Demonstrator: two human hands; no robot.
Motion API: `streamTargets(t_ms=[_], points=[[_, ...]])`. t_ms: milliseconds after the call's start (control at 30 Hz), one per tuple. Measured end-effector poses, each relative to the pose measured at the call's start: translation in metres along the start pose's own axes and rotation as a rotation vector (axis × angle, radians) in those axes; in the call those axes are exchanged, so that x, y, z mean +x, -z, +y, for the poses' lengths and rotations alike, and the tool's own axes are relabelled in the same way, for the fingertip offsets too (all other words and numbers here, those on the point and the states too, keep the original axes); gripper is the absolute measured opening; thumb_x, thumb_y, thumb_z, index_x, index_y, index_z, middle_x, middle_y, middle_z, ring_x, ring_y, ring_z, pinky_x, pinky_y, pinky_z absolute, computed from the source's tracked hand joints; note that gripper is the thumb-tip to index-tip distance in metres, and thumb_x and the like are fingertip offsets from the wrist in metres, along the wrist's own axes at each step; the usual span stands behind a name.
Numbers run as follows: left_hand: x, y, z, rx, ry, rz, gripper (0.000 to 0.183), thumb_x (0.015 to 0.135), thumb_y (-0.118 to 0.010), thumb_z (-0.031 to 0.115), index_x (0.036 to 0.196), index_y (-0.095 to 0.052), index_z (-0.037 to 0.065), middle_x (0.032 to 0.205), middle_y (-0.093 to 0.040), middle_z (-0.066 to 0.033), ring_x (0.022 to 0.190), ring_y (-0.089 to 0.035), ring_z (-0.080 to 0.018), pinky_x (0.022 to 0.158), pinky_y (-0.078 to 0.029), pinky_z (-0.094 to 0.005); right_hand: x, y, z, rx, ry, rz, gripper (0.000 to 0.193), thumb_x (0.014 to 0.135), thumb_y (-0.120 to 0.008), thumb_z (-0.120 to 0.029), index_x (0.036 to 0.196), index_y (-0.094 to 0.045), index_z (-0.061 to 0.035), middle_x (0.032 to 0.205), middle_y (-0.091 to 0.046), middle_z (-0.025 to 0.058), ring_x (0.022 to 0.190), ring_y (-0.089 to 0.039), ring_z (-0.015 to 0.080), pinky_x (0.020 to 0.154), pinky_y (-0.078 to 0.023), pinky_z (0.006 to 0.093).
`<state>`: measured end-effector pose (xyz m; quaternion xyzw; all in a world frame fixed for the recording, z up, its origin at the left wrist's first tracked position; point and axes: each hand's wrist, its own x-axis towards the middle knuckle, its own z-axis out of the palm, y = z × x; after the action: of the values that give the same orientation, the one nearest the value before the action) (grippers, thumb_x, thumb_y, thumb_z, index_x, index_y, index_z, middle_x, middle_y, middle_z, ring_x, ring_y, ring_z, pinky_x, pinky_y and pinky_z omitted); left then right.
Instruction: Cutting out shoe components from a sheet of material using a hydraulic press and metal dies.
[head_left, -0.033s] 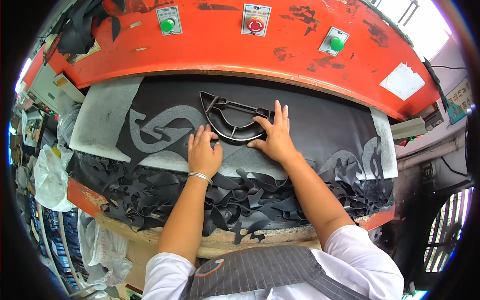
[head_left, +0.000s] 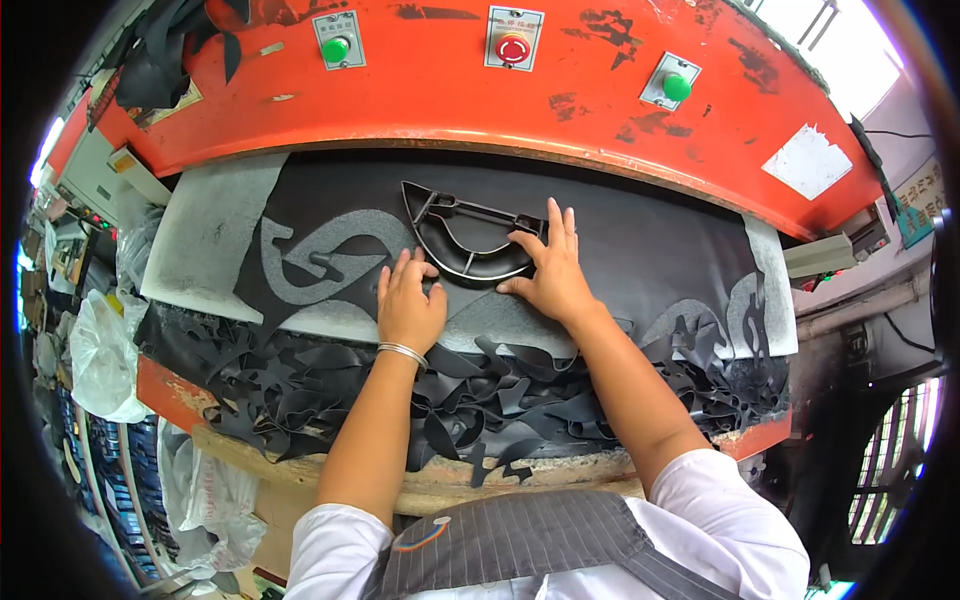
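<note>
A black curved cutting die (head_left: 468, 262), with an open frame and crossbars, lies on a dark leather-like sheet (head_left: 640, 230). My right hand (head_left: 553, 272) grips its right end, thumb at the lower edge and a finger over the top, the other fingers stretched out. Resting on the sheet by the die's lower left edge is my left hand (head_left: 410, 305), fingers extended and loosely apart, the fingertips close to the metal. Left of the die, a curved cut-out (head_left: 300, 285) in the sheet shows grey material beneath.
Behind the sheet spans the orange press beam (head_left: 420, 105), with a red button (head_left: 513, 49) between two green buttons (head_left: 336, 49). Tangled dark offcuts (head_left: 480, 395) cover the near edge. A pale board (head_left: 205, 235) shows at the left, and plastic bags (head_left: 105, 355) hang beyond it.
</note>
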<state>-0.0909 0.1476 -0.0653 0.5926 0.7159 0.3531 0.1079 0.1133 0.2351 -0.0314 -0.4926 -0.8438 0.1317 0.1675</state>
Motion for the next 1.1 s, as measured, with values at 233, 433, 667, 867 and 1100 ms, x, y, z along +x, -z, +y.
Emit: streamTargets(t_ms=[233,433,667,867,1100], points=[[-0.003,0.002,-0.008,-0.113,0.009,0.024,0.013,0.08,-0.057,0.012,0.092,-0.052,0.008,0.126,-0.06,-0.0181,0.131,-0.044,-0.0306,0.113,-0.022,-0.0449,-0.006,-0.007,0.004,0.06,0.123,0.089,0.073,0.059,-0.086,-0.036,0.122,-0.059,-0.0117,0.15,-0.022,0.0236,0.141,-0.013,0.0477,0.109,-0.019,0.0654],[0.002,0.003,-0.005,-0.104,-0.02,0.06,0.015,0.079,-0.059,0.012,0.091,-0.052,0.008,0.124,-0.061,-0.0187,0.129,-0.046,-0.0309,0.113,-0.024,-0.0453,-0.005,0.0,-0.003,-0.088,0.175,0.078,0.072,0.064,-0.081,-0.044,0.124,-0.057,-0.0109,0.147,-0.032,0.0179,0.14,-0.016,0.0463,0.105,-0.023,0.068],[0.008,0.022,-0.036,-0.465,0.09,0.082,0.025,0.081,-0.065,0.013,0.103,-0.058,0.004,0.12,-0.062,-0.0179,0.12,-0.054,-0.0321,0.101,-0.04,-0.0405,-0.024,0.025,0.006,0.067,0.115,0.44,0.1,0.063,-0.081,-0.053,0.143,-0.038,-0.0123,0.154,-0.015,0.0249,0.142,-0.016,0.0429,0.112,-0.018,0.055],[0.06,0.122,-0.013,-0.535,-0.122,0.38,0.019,0.093,-0.059,0.017,0.084,-0.061,0.0,0.077,-0.062,-0.008,0.071,-0.057,-0.0154,0.066,-0.045,-0.0283,0.013,0.137,0.011,0.318,-0.198,1.304,0.056,0.099,-0.047,-0.032,0.142,-0.034,0.0022,0.151,-0.022,0.0261,0.142,-0.019,0.0354,0.114,-0.016,0.044],[0.081,0.195,0.002,-0.014,-0.512,0.574,0.023,0.089,-0.057,0.011,0.071,-0.047,0.001,0.067,-0.047,-0.0134,0.066,-0.047,-0.031,0.06,-0.039,-0.0412,0.015,0.153,0.001,0.144,-0.237,1.371,0.063,0.098,-0.043,-0.038,0.146,-0.026,-0.0018,0.153,-0.009,0.0291,0.143,-0.011,0.039,0.114,-0.014,0.0485]])
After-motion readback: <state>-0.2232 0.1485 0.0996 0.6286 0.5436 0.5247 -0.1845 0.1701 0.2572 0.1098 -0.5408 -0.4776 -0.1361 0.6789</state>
